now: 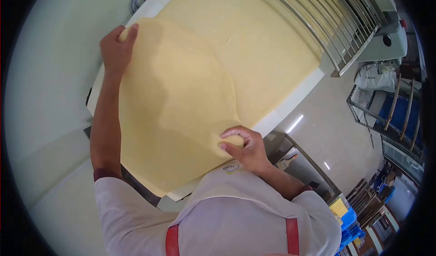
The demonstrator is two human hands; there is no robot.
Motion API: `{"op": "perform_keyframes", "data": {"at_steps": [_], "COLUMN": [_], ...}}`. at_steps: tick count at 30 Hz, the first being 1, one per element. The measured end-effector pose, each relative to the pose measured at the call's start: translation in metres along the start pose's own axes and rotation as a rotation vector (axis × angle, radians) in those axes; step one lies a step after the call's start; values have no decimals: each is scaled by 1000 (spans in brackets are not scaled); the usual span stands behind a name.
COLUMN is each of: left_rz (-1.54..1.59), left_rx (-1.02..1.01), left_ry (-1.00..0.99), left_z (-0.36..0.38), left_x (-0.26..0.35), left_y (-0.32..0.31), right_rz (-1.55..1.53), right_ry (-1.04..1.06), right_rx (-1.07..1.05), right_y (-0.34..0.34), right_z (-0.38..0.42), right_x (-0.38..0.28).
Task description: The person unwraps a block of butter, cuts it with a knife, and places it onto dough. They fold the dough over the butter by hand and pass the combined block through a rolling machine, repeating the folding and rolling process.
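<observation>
A large, smooth, pale-yellow dough sheet stretches between my two hands, its rounded edge overlapping more dough of the same colour spread flat on the white belt table. My left hand grips the sheet's far left edge, thumb on top and fingers curled underneath. Close to my apron, my right hand pinches a bunched fold of the near right edge between thumb and fingers. The sheet's lower corner hangs past the table's near end. Most fingers of my left hand are hidden behind the dough.
A metal bar guard spans the dough at upper right, attached to a grey-green machine housing. A pale wall runs along the left. To the right stand a metal-framed rack, a white sack and a steel shelf holding a brush.
</observation>
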State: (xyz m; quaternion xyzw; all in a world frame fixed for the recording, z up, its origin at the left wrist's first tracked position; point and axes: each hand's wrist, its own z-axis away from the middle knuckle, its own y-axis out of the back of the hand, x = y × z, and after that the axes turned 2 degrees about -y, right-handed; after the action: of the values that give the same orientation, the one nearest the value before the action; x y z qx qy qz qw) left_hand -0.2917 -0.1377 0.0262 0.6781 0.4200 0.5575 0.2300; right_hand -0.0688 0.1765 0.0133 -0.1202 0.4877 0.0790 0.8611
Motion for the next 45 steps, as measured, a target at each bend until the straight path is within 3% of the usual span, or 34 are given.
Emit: {"op": "perform_keyframes", "data": {"at_steps": [3,5,6,9,13,15,16,18,20,21,23,24,27,30,33,35,37,40,43,44,45], "left_rz": [73,71,22,-130,-84,30,-77,-286,-265,-251,-198,-176,539,576,-31,-84,-135,-177,-46,-113,-176], "left_rx": [-6,-87,-162,-396,-506,-624,-420,7,-228,-351,-373,-401,-542,-664,-630,-517,-394,-414,-459,-412,-361], "left_ry": [4,35,33,113,267,319,77,-409,-179,-66,-48,-39,335,426,81,46,3,-8,64,-5,-77], "left_z": [-21,-39,-50,-46,-69,-79,-70,-56,-70,-78,-83,-80,-83,-47,-18,-11,-14,-18,-12,0,18], "left_x": [19,1,-36,-93,-61,-61,-59,-59,-62,-63,-67,-70,-108,-109,-120,-133,-140,-146,-165,-174,-182], "left_y": [11,1,-17,-73,-97,-111,-119,-133,-110,-100,-97,-97,-81,-38,-35,-31,-27,-30,-21,-17,-10], "right_rz": [-54,13,105,-214,-503,-476,-462,-140,86,38,-57,-171,-408,-371,-249,-125,-167,-274,-396,-385,-184], "right_ry": [120,111,16,-9,75,25,8,55,85,32,-87,-45,102,56,80,157,42,-19,127,104,91], "right_rx": [-24,-5,-3,163,386,451,482,448,496,529,588,602,669,635,596,578,603,635,642,601,566], "right_y": [23,41,50,54,27,13,7,6,8,6,1,-3,-38,-56,-60,-63,-57,-61,-93,-100,-109], "right_z": [-3,-12,-24,-40,-23,-20,-20,-29,-27,-23,-15,-16,-8,-2,-7,-11,5,15,21,24,26], "right_x": [-5,-7,9,46,54,59,60,56,57,60,68,71,67,84,90,90,96,109,97,107,105]}}
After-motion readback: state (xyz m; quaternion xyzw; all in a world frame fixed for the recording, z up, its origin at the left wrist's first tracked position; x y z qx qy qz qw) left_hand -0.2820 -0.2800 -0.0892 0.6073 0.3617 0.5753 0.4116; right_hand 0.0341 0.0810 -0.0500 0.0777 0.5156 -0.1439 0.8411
